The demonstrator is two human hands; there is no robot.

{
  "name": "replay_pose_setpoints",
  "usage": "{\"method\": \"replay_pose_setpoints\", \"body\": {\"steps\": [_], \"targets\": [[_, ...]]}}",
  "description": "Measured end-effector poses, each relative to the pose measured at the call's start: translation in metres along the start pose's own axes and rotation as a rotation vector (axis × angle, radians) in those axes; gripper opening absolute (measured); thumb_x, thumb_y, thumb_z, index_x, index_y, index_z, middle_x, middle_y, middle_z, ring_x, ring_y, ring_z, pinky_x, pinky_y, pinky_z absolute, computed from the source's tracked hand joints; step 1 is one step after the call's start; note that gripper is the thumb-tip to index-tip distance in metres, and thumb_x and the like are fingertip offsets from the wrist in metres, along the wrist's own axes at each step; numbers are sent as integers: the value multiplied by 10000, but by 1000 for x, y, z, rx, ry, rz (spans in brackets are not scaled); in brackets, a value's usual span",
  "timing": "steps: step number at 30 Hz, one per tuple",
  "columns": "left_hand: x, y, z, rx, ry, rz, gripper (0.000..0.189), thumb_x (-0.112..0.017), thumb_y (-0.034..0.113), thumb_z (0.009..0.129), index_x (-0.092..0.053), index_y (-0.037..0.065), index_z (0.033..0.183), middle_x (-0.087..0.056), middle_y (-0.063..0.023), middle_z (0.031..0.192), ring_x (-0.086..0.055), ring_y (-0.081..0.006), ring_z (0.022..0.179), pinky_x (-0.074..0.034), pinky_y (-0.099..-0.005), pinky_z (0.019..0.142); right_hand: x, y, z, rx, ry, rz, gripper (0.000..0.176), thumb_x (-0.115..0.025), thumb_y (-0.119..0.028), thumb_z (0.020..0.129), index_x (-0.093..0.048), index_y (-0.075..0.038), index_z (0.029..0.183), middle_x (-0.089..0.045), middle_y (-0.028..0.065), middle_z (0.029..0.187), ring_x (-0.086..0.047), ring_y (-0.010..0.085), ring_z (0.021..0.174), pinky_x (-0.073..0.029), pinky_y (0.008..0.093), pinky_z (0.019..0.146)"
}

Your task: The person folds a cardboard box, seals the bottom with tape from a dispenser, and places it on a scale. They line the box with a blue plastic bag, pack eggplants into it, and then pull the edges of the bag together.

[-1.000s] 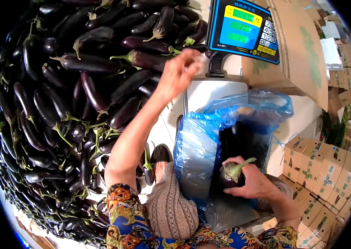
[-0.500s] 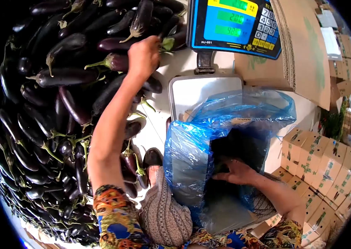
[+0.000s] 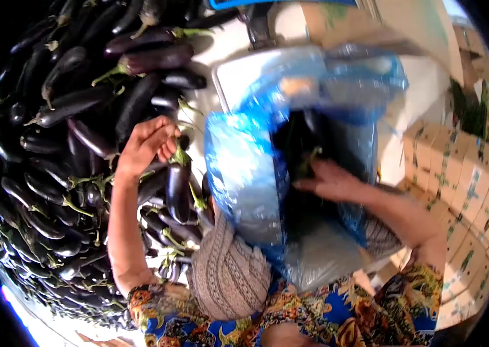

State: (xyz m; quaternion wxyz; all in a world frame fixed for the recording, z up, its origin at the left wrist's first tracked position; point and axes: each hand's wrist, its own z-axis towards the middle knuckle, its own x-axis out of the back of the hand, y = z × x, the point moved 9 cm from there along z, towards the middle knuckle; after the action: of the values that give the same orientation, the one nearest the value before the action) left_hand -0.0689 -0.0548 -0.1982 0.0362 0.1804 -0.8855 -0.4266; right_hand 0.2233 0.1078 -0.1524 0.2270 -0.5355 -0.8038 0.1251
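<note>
My left hand [image 3: 145, 144] is closed around the green stem end of a dark purple eggplant [image 3: 178, 188], which hangs down at the near edge of a big eggplant pile [image 3: 53, 150]. My right hand [image 3: 330, 180] is inside a blue plastic bag [image 3: 238, 168], lying flat with fingers spread on the dark eggplants in it. A green stem [image 3: 309, 160] shows just past its fingertips. The bag stands partly on the white scale tray [image 3: 235, 75]. Much of the bag's inside is dark and blurred.
The scale's post [image 3: 257, 26] rises behind the tray, its display cut off at the top edge. A large cardboard sheet [image 3: 406, 23] stands at the back right. Stacked printed cartons [image 3: 473, 173] fill the right side. My patterned knee [image 3: 230, 274] is below the bag.
My left hand came back from the far pile near the scale to the near edge and closed on an eggplant. My right hand dropped its eggplant into the bag. The view tilted down.
</note>
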Motion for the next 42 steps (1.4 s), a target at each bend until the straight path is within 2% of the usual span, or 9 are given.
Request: {"method": "replay_pose_setpoints", "body": {"steps": [4, 8, 15, 19, 23, 27, 35, 37, 42], "targets": [[-28, -82, 24, -237, 162, 370, 142, -582, 153, 901, -644, 33, 946, -652, -63, 715, -562, -98, 603, -471, -270, 545, 9, 2, 0, 108, 138, -93, 517, -627, -424, 871, -556, 78, 974, -624, 295, 858, -618, 435, 858, -493, 466, 775], [-35, -186, 24, -260, 338, 406, 197, -663, 214, 832, -654, 58, 950, -678, -186, 841, -660, -372, 769, -523, -449, 649, 46, -19, -22, 29, 141, -173, 424, -678, -325, 841, -523, -19, 1091, -645, 222, 853, -634, 385, 859, -477, 436, 757], [-49, -104, -34, -520, 646, 804, 153, -628, 139, 810, -646, 31, 917, -621, -142, 833, -563, -359, 822, -458, -464, 720, 98, -55, -67, 218, 464, -154, 413, -678, -381, 835, -497, -60, 1022, -642, 139, 808, -638, 324, 748, -476, 437, 705], [-27, -150, -28, -443, 582, 876, 329, -660, 162, 784, -621, 23, 1079, -635, -150, 934, -580, -357, 895, -450, -458, 799, 87, -111, -122, 889, 1068, -469, 337, -705, -171, 806, -498, -56, 1046, -602, 136, 954, -647, 281, 819, -565, 358, 686], [-31, -165, -30, -198, 572, 955, 543, -704, 177, 746, -532, 93, 1254, -622, -131, 1109, -562, -360, 1042, -417, -493, 899, 9, -88, -71, 836, 828, -1228, 203, -642, -197, 779, -576, -113, 951, -560, 96, 1135, -560, 253, 1028, -504, 357, 743], [-44, -163, -36, -57, 494, 1190, 584, -696, 163, 744, -514, 184, 1298, -544, -74, 1256, -488, -328, 1159, -377, -574, 914, -42, -44, -33, 696, 495, -1279, 293, -561, -201, 815, -600, -206, 1105, -439, 98, 1371, -392, 287, 1274, -439, 387, 864], [-47, -140, -60, -84, 550, 1210, 537, -578, 39, 764, -500, 148, 1284, -538, -91, 1239, -501, -310, 1151, -392, -509, 917, -21, -56, -16, 734, 318, -1067, 225, -635, -188, 738, -692, -89, 932, -524, 77, 1242, -389, 323, 1231, -355, 464, 943], [-39, -115, -81, -90, 608, 1120, 567, -649, 29, 739, -502, 142, 1274, -539, -92, 1236, -493, -322, 1177, -380, -517, 935, -17, -66, 0, 474, -34, -1079, 157, -653, -207, 690, -713, -89, 774, -589, 70, 1088, -413, 321, 1171, -339, 461, 904], [-29, -5, -156, -423, 799, 782, 609, -740, -118, 655, -550, 49, 1209, -594, -164, 1154, -577, -309, 1103, -497, -394, 934, 46, -72, 48, 406, 254, -898, 371, -622, -252, 762, -663, -155, 1118, -574, 96, 1172, -445, 321, 1132, -355, 480, 949]]}}
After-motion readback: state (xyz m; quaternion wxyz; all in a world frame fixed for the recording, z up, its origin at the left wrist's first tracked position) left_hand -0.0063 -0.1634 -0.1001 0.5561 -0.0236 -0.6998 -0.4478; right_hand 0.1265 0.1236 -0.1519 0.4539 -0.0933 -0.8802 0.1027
